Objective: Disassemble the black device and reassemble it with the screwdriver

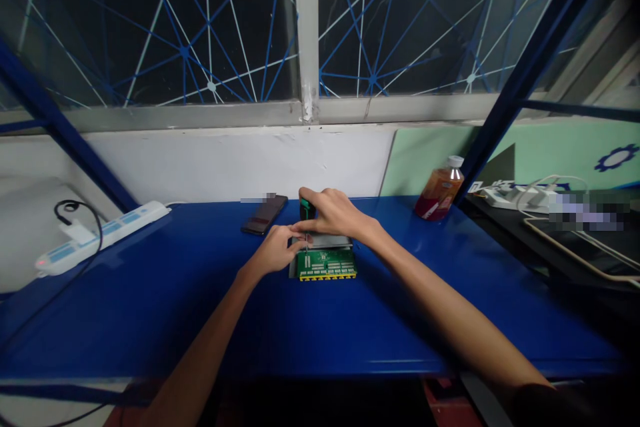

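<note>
A green circuit board (327, 264) with a row of yellow connectors along its near edge lies on the blue table (150, 293), with a grey metal part over its far half. My right hand (334, 212) grips the dark green handle of a screwdriver (306, 209) held upright over the board's far left corner. My left hand (278, 248) rests at the board's left edge, its fingertips pinched around the screwdriver's thin shaft near the tip.
A black phone (265, 214) lies just left of the board. A white power strip (100, 235) with a black cable sits at the far left. A bottle of orange liquid (440, 190) stands at the right, beside cables and a second strip (515, 197).
</note>
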`<state>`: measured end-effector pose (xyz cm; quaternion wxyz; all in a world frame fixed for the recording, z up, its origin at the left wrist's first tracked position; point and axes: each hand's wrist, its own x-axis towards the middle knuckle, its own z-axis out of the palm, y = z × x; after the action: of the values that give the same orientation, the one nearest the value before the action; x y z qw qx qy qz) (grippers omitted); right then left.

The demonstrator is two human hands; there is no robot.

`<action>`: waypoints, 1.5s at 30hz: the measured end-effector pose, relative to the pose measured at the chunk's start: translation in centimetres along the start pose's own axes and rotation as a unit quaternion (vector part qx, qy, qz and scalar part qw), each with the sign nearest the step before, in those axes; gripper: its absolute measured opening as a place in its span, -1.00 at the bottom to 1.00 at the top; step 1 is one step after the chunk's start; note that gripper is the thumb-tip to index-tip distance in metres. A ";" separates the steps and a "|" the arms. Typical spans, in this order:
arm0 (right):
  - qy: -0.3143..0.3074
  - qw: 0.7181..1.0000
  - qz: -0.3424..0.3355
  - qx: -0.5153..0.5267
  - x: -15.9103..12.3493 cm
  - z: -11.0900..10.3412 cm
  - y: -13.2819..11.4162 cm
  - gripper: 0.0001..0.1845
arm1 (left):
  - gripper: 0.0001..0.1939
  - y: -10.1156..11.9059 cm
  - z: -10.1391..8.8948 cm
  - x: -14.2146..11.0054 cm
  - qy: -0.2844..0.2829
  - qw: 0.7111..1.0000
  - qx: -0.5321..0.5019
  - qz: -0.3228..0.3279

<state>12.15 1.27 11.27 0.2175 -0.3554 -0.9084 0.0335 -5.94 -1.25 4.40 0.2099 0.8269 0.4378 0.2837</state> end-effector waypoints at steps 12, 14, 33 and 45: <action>0.048 0.975 0.017 0.218 -0.8 -3.4 1.7 -0.70 | -0.73 -0.9 -0.3 -0.2 0.012 1.000 0.009 0.023; 0.104 0.969 0.044 0.218 -1.9 -4.6 2.6 -0.67 | -0.72 -1.2 -0.2 -0.2 -0.002 0.999 0.037 0.018; 0.060 0.981 0.151 -0.108 -16.8 3.3 9.7 -0.68 | -0.76 -1.4 2.4 0.0 -0.022 0.980 0.197 0.025; 0.137 0.974 0.143 -0.110 -14.3 2.1 6.4 -0.54 | -0.77 0.5 2.3 -0.2 0.070 0.967 0.210 0.126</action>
<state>24.66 -3.19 2.65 0.2927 -0.5047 -0.8078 -0.0847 -4.25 -1.91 2.87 -0.0376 0.8790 0.3933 0.2670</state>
